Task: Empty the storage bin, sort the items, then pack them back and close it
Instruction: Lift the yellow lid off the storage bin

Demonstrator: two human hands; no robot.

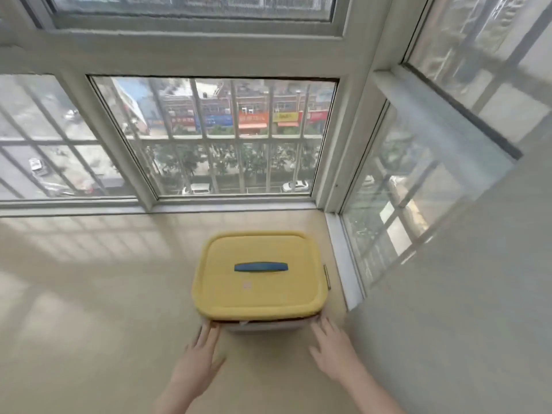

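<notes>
Head view: storage bin sat near the ledge's right edge, by the window, yellow lid on, blue handle on top. Left hand and right hand had straight, spread fingers, tips at the bin's near corners under the lid rim, gripping nothing.

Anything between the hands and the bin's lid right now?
Nothing visible does. The left hand and right hand are open, fingertips at the front corners of the yellow lid on the storage bin.
</notes>
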